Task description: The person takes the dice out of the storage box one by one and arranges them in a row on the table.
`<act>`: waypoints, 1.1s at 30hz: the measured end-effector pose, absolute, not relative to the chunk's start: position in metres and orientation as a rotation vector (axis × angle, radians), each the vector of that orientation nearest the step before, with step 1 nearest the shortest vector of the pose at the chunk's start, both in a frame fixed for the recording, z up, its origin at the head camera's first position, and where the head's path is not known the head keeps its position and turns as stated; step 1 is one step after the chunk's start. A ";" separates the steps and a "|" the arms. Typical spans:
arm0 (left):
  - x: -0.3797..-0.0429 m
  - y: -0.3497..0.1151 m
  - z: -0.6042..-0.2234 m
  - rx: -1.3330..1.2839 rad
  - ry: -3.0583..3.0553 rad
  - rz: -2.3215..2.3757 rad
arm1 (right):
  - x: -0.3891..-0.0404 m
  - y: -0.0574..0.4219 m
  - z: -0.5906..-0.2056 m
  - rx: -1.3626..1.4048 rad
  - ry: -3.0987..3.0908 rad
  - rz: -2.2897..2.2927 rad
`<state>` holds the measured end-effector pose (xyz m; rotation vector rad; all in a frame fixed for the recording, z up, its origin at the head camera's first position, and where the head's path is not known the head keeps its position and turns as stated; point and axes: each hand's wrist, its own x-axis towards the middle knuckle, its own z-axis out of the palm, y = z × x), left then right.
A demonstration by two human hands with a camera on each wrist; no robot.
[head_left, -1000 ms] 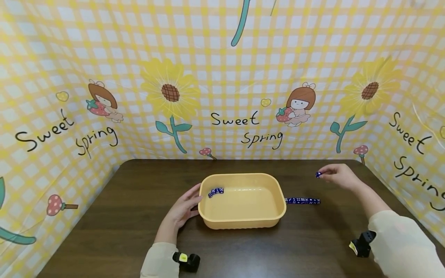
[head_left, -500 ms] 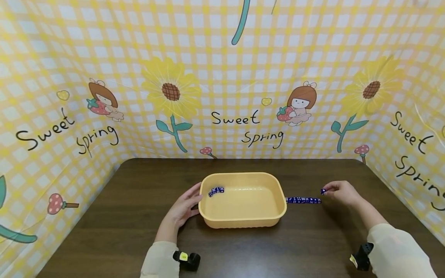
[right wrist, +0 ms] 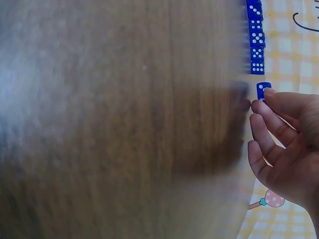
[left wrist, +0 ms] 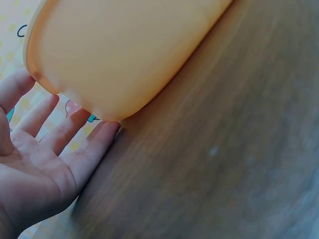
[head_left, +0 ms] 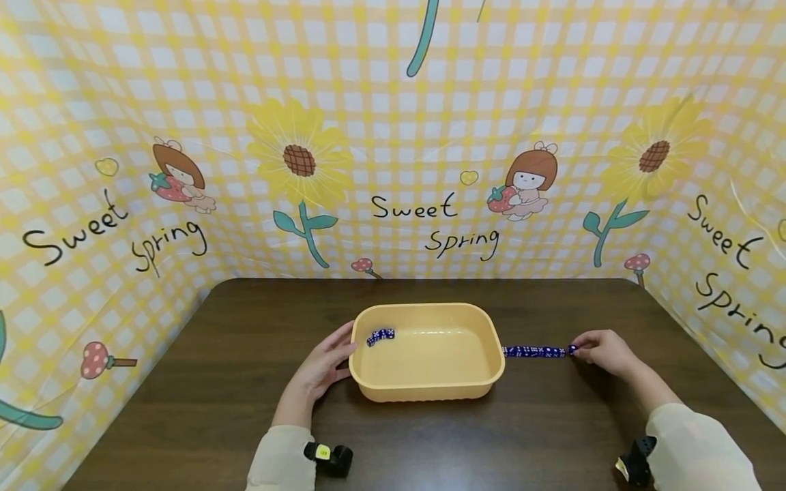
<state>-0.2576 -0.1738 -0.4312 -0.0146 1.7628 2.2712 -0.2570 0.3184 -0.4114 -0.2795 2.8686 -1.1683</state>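
Between thumb and fingertips my right hand [head_left: 604, 351] pinches a blue die [right wrist: 262, 90] with white dots. A small gap parts this die from the end of a straight row of blue dice [head_left: 534, 352], which runs out from the right side of a yellow plastic basin [head_left: 426, 393]. On the basin's left side, my left hand [head_left: 319, 365] rests its extended fingers against the outer wall. The left wrist view shows those fingertips [left wrist: 107, 130] touching the wall near its base. Inside the basin, several more blue dice [head_left: 381, 336] lie at the left end.
Everything stands on a dark brown wooden table [head_left: 430, 443]. A yellow checked cloth [head_left: 417, 136] with printed flowers and lettering hangs behind the table and along both sides. Black wrist cameras sit on both sleeves.
My right hand has come down and toward the row with the die, from above the table to just beside the row's right end. The left hand and basin have stayed put.
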 end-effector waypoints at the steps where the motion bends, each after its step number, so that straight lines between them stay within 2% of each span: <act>1: -0.258 -0.174 -0.431 -0.012 1.761 2.272 | -0.257 0.318 -0.412 -0.284 2.872 -1.167; 33: -0.258 -0.176 -0.432 0.028 1.762 2.256 | -0.257 0.314 -0.414 -0.346 2.917 -1.110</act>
